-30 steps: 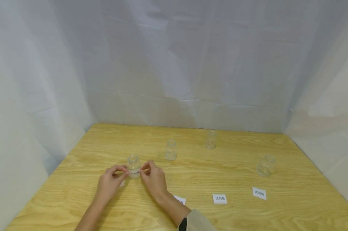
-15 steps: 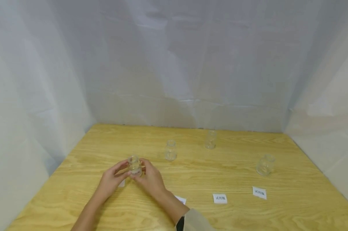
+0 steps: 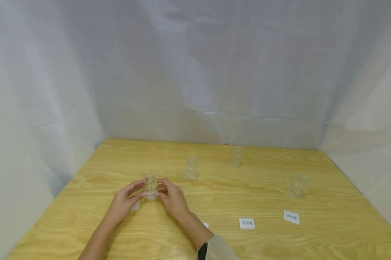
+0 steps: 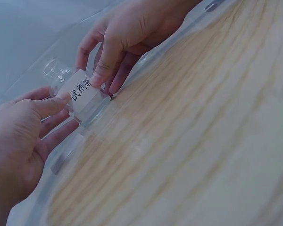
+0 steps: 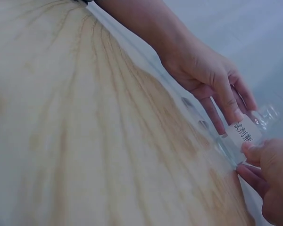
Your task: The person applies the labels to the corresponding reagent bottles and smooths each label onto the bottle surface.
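At the near edge of the head view, the left forearm (image 3: 98,238) runs up and to the right across the desk (image 3: 312,245); the right forearm (image 3: 195,229) runs up and to the left from a beige sleeve (image 3: 222,249) with a dark band (image 3: 202,251) at the cuff. One white paper label (image 3: 206,225) lies largely hidden by the right forearm. To its right, well apart from both hands, lie a middle label (image 3: 246,223) and a right-hand label (image 3: 291,217), both printed with characters. A fourth label (image 3: 136,206) is partly covered by the left hand (image 3: 122,204).

The left hand and right hand (image 3: 175,202) face each other, fingers bent, with a clear glass reagent bottle (image 3: 150,185) gripped between them, near the desk's left side. The left thumb (image 4: 50,105) and right thumb (image 4: 107,62) press opposite ends of the bottle label (image 4: 79,90); the other fingers reach round behind the glass. The bottle is roughly upright, mouth up; contact between base and desk cannot be confirmed.

Farther off stand a right-hand bottle (image 3: 298,185), a centre bottle (image 3: 192,169) and a rear bottle (image 3: 236,157), all clear glass. White sheeting (image 3: 215,79) hangs behind the desk.
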{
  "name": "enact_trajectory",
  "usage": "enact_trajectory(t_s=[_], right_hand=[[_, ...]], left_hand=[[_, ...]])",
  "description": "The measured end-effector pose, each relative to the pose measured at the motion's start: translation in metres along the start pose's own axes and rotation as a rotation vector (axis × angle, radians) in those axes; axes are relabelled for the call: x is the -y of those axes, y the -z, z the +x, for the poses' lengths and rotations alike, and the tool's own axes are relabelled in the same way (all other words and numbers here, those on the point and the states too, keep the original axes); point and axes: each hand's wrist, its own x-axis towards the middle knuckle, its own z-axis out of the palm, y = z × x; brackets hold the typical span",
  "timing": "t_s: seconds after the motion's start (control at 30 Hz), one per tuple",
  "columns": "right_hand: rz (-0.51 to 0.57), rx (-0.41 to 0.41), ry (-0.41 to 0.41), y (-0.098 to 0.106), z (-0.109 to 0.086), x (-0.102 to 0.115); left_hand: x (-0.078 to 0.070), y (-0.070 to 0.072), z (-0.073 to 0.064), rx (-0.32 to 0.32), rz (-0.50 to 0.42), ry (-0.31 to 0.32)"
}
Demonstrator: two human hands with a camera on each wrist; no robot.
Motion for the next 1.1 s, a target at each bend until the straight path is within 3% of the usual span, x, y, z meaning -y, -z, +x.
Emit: enact_trajectory(t_s=[0.5, 0.67, 0.87, 1.1], right_hand=[[0.021, 0.062, -0.031, 0.0056, 0.0016, -0.0016], [0.033, 0.081, -0.048, 0.0056, 0.0016, -0.001], [0.084, 0.106, -0.117, 0.0031, 0.0017, 0.0011], [0.049, 0.086, -0.118, -0.0003, 0.0025, -0.0011]], left_hand=[[-0.0009, 0.0089, -0.0023, 0.09, -0.024, 0.072], [-0.0006, 0.0072, -0.0021, 0.086, -0.06, 0.076], [0.0002, 0.0034, -0.0019, 0.105, -0.117, 0.053], [0.0011, 0.0018, -0.0016, 0.053, -0.016, -0.038]])
